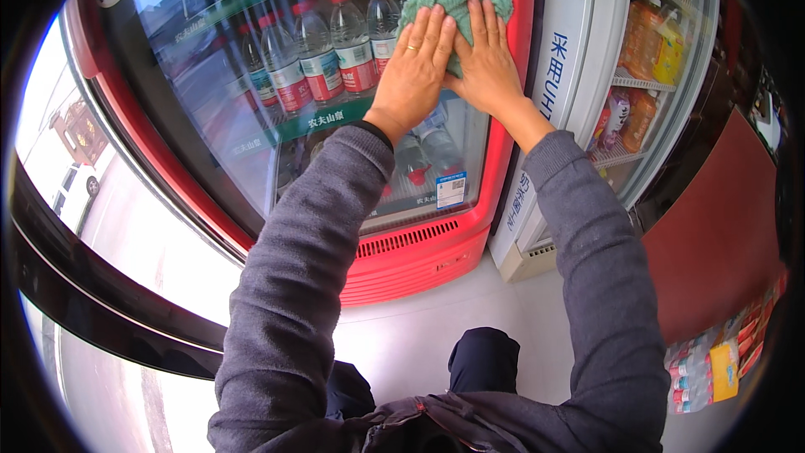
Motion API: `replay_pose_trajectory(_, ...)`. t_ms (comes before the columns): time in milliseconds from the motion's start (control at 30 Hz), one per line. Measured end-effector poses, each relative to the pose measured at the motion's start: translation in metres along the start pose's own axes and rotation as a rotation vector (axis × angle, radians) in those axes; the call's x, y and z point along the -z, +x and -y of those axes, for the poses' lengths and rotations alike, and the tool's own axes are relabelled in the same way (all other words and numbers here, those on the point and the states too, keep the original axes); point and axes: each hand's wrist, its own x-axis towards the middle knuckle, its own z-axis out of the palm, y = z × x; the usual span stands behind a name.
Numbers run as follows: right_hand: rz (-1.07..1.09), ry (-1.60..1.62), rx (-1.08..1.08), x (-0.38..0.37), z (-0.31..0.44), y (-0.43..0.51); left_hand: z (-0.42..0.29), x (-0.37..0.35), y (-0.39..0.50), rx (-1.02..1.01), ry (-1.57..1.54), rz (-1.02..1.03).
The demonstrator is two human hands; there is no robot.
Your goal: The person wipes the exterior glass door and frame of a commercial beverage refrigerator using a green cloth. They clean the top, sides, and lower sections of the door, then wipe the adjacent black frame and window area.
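Both hands lie flat on a folded green cloth [462, 1], pressing it to the glass door [409, 198] of a red drinks refrigerator [434, 264], near the door's right edge. My left hand [412, 69], with a ring on one finger, covers the cloth's left part. Beside it my right hand [492, 69] rests on the right part, the thumbs close together. Behind the glass, water bottles with red caps [355, 44] stand in a row on a shelf. More bottles [412, 160] lie tilted on the shelf below.
A second, grey-white refrigerator [569, 94] holding bottled drinks stands close on the right. Beyond it is a dark red panel [710, 220], with shrink-wrapped bottle packs [692, 380] on the floor. At left, a dark-framed window [126, 321] shows a street and a white vehicle [72, 185].
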Motion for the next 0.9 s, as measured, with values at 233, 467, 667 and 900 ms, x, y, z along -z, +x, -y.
replay_pose_trajectory(233,0.063,0.013,-0.020,-0.005,0.009,-0.028,-0.012,-0.004,-0.023,-0.010,0.121,0.104)
replay_pose_trajectory(467,0.133,-0.017,-0.066,-0.012,0.023,-0.051,-0.017,-0.005,-0.042,-0.022,0.064,0.120)
replay_pose_trajectory(667,0.120,-0.060,-0.068,-0.016,0.031,-0.052,-0.013,0.002,-0.047,-0.028,0.223,0.134)
replay_pose_trajectory(900,0.137,-0.075,-0.034,-0.021,0.046,-0.045,-0.004,0.012,-0.061,0.021,0.107,0.126)
